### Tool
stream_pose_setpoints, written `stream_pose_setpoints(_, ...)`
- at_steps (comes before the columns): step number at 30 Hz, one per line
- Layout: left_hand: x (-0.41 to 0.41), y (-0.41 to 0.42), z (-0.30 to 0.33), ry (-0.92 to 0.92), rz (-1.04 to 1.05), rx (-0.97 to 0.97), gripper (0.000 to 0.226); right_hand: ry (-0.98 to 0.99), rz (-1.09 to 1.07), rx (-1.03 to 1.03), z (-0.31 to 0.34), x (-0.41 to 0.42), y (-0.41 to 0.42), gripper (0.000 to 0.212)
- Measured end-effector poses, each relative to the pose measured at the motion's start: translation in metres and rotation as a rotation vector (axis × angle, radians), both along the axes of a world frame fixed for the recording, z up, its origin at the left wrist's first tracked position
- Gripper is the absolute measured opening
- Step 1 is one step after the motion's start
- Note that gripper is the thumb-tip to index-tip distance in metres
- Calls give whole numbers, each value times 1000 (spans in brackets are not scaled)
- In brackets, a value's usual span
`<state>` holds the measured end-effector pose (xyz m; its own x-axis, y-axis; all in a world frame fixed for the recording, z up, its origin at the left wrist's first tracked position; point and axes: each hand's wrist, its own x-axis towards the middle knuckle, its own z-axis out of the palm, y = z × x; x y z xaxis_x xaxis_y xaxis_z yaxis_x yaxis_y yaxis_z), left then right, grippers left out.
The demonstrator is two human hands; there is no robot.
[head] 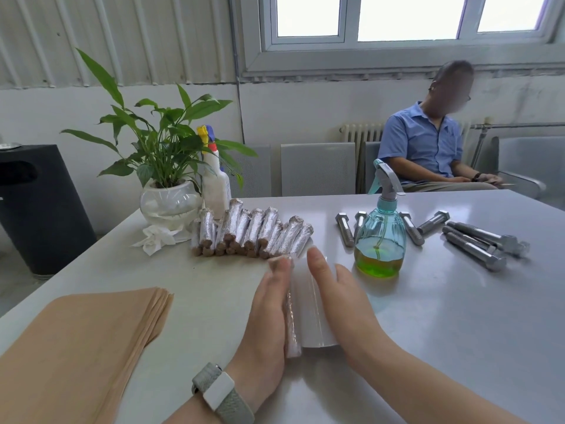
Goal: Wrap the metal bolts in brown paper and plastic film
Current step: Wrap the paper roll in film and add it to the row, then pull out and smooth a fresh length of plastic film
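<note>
Now both hands' straight fingers (319, 264) roll one wrapped bolt (292, 319) beside seven bare bolts (472, 247).

Both forearms reach forward from the bottom edge and converge toward the middle. The left hand (269, 304) lies palm down with its 4 fingers straight and together, pointing away from the body, its inner edge pressed along the roll between the 2 hands. A grey band with a white block circles the left wrist. The right hand (339, 296) lies just beside it, open and flat, fingers straight and pointing the same way, the index finger extended furthest forward. The 2 hands are near each other but apart, roughly parallel, neither curling round anything. The right forearm is bare.
</note>
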<state>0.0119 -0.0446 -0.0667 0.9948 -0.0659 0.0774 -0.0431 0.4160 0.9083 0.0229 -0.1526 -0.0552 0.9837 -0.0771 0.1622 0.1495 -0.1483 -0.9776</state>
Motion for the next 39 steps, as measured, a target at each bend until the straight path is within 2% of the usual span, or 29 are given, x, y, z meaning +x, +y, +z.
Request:
stream_pose_setpoints(2,1,1,0,-13,47,57,50,9,-4,5,0,2,-1,70)
stream_pose_setpoints(6,5,-1,-1,-277,373,547,46,-20,17,-13,-3,1,4,80)
stream_pose_setpoints(8,3,0,0,-292,466,589,44,-26,-51,-19,-5,-1,9,74)
stream_pose_setpoints(12,2,1,3,-253,492,526,50,-119,-124,-27,0,-7,14,56)
stream_pose_setpoints(14,5,-1,2,-226,475,490,53,-186,-137,10,2,-10,12,53)
stream_pose_setpoints(16,11,3,-3,-59,416,373,53,-368,-114,-22,4,-16,13,51)
stream_pose_setpoints(18,16,13,-4,116,285,180,45,-591,59,-74,5,-29,20,43)
stream_pose_setpoints(21,23,26,1,111,200,-5,47,-765,307,-47,0,-40,26,50)
stream_pose_setpoints(23,26,28,6,149,245,-53,48,-672,245,30,5,-36,20,49)
stream_pose_setpoints(25,27,32,13,164,285,-17,40,-433,79,203,13,-26,10,53)
stream_pose_setpoints(27,31,37,24,156,259,168,35,-199,-60,310,12,-9,-4,55)
stream_pose_setpoints(29,46,43,35,146,232,422,30,-99,-133,299,9,2,-14,64)
stream_pose_setpoints(33,108,40,70,32,325,953,25,-84,-189,233,2,10,-20,65)
stream_pose_setpoints(37,160,28,78,-137,278,1498,27,-115,-198,175,-4,14,-20,61)
stream_pose_setpoints(39,172,19,71,-204,262,1646,30,-122,-195,167,-7,18,-20,59)
